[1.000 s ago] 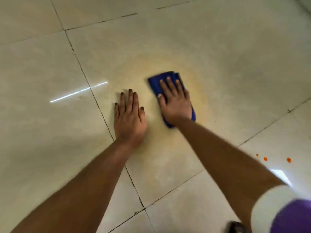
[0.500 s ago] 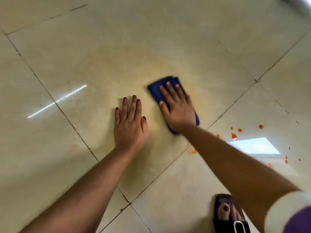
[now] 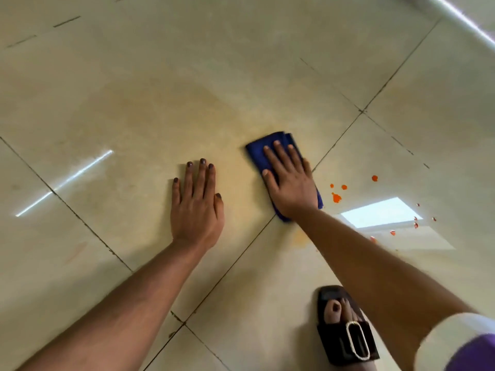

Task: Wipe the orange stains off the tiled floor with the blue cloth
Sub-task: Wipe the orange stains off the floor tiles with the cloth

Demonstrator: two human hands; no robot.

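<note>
Tiled floor [image 3: 267, 62] fills the view. Left hand [image 3: 197, 207] lies flat, fingers [image 3: 202, 178] straight and close together, likely bracing the lean. Right hand [image 3: 290, 183] presses the blue cloth [image 3: 258, 152] down, fingers straight on top (flat for an even rub). Orange stains [image 3: 336, 197] sit just right of those fingers, not yet wiped.
</note>
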